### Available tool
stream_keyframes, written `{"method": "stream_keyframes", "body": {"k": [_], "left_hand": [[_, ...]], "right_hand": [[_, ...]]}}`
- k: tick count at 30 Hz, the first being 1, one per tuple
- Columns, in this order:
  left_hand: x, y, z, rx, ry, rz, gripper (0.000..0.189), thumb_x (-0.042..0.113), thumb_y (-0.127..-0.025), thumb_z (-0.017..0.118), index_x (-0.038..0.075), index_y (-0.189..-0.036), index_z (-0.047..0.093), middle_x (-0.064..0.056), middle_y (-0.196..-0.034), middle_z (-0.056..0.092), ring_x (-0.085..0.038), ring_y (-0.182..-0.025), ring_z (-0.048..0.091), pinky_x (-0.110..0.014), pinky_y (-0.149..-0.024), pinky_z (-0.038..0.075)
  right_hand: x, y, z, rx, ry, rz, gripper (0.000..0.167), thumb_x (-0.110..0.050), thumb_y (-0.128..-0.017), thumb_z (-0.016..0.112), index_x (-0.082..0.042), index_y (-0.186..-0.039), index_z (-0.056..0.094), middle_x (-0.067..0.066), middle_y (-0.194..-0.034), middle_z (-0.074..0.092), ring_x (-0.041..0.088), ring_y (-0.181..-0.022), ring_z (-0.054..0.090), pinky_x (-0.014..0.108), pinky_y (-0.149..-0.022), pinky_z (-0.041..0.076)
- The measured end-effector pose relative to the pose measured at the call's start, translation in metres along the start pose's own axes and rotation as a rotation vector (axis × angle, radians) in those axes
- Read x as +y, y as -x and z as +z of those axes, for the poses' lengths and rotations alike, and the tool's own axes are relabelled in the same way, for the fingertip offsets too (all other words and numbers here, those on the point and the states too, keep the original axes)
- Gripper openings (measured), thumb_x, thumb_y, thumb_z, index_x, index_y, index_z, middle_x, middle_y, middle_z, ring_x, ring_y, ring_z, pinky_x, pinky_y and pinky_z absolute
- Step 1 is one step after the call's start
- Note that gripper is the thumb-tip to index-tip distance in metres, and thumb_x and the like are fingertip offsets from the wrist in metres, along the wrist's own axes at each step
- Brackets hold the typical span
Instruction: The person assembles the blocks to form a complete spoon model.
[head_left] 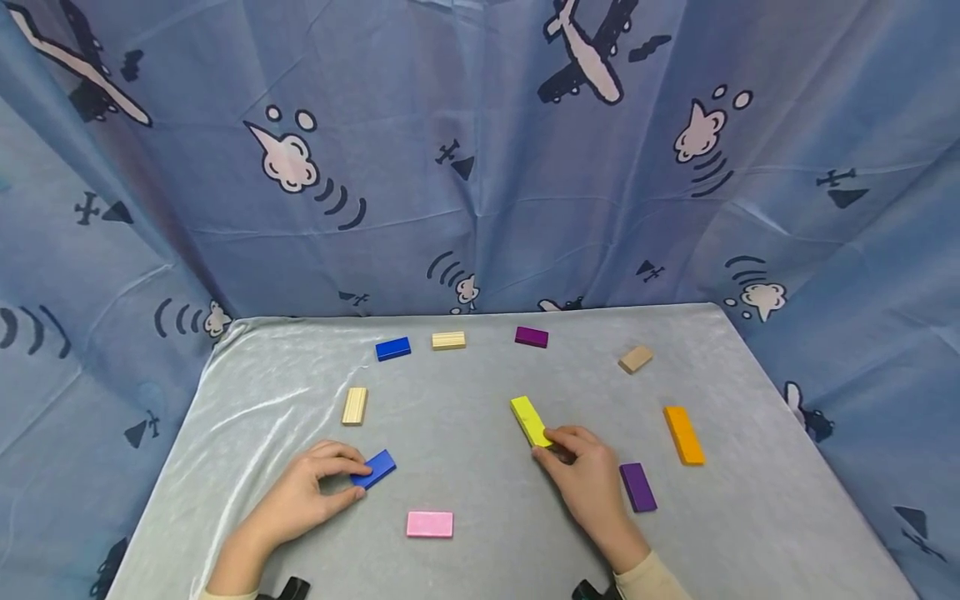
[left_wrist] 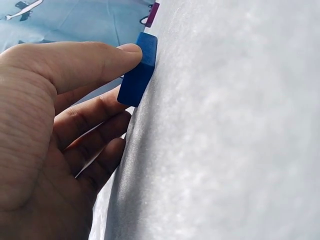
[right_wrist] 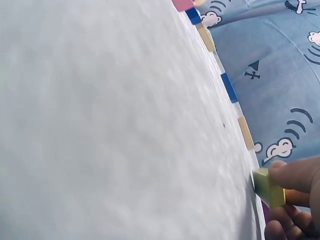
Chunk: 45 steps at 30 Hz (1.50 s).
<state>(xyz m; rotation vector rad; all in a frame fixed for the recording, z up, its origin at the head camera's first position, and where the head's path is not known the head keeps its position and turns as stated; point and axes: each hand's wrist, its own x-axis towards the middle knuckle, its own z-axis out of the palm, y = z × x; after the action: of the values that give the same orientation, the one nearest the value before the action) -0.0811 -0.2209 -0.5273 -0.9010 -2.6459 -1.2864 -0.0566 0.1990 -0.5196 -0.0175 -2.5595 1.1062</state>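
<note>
At the left of the table, my left hand pinches the near end of a blue block between thumb and fingers. The left wrist view shows that blue block low against the cloth, the thumb on its side. Right of centre, my right hand pinches the near end of a yellow block, whose far end points away and to the left. In the right wrist view the thumb lies on the yellow block. A pink block lies flat between the hands, nearer the front.
A purple block lies just right of my right hand, with an orange block beyond. Farther back are a tan block, a dark purple block, ridged cream blocks and another blue block. Blue curtains surround the grey cloth.
</note>
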Motion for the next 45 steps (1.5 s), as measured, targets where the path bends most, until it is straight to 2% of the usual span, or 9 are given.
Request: {"method": "stream_keyframes", "body": {"k": [10,16,23,32,37,45], "left_hand": [[0.0,0.002,0.001,-0.001,0.005,-0.022,0.03,0.008,-0.084,0.095,0.024,-0.107,0.086,0.012,-0.113,0.075,-0.012,-0.106,0.068,-0.026,-0.095,0.054],[0.0,0.001,0.001,0.0,0.007,-0.017,0.03,0.007,-0.084,0.095,0.024,-0.108,0.086,0.012,-0.114,0.075,-0.012,-0.106,0.068,-0.026,-0.095,0.054],[0.0,0.001,0.001,0.001,0.009,-0.018,0.029,0.008,-0.084,0.095,0.023,-0.107,0.086,0.011,-0.114,0.076,-0.013,-0.106,0.068,-0.026,-0.095,0.054],[-0.001,0.0,0.003,-0.004,0.014,-0.032,0.03,0.008,-0.083,0.096,0.023,-0.107,0.087,0.011,-0.114,0.076,-0.011,-0.108,0.068,-0.024,-0.095,0.053],[-0.003,0.001,0.003,-0.013,0.015,-0.048,0.03,0.008,-0.083,0.096,0.024,-0.107,0.086,0.013,-0.114,0.075,-0.009,-0.109,0.067,-0.026,-0.095,0.054],[-0.002,0.001,0.002,0.005,0.035,-0.005,0.03,0.007,-0.084,0.095,0.023,-0.107,0.086,0.01,-0.114,0.076,-0.014,-0.106,0.068,-0.023,-0.095,0.053]], "right_hand": [[-0.001,0.004,0.01,-0.003,-0.011,0.049,0.032,-0.005,-0.076,0.101,-0.005,-0.104,0.084,0.003,-0.097,0.076,0.012,-0.078,0.067,0.024,-0.066,0.057],[-0.004,0.005,0.014,-0.023,0.013,0.033,0.036,-0.007,-0.075,0.101,-0.004,-0.106,0.083,0.003,-0.094,0.074,0.013,-0.079,0.065,0.026,-0.066,0.052],[-0.007,0.003,0.016,-0.058,0.044,0.036,0.036,-0.009,-0.077,0.101,-0.005,-0.107,0.082,0.002,-0.091,0.072,0.012,-0.079,0.063,0.028,-0.069,0.053],[-0.006,0.003,0.019,-0.076,0.045,0.035,0.034,-0.012,-0.078,0.101,-0.006,-0.105,0.081,0.0,-0.089,0.07,0.012,-0.078,0.06,0.029,-0.068,0.051],[-0.005,0.003,0.02,-0.07,0.023,0.007,0.033,-0.01,-0.077,0.101,-0.006,-0.103,0.081,-0.001,-0.089,0.07,0.012,-0.077,0.06,0.029,-0.068,0.052],[-0.003,0.003,0.02,-0.079,0.017,-0.027,0.033,-0.006,-0.077,0.1,-0.007,-0.105,0.081,-0.001,-0.09,0.071,0.011,-0.079,0.062,0.03,-0.069,0.054]]}}
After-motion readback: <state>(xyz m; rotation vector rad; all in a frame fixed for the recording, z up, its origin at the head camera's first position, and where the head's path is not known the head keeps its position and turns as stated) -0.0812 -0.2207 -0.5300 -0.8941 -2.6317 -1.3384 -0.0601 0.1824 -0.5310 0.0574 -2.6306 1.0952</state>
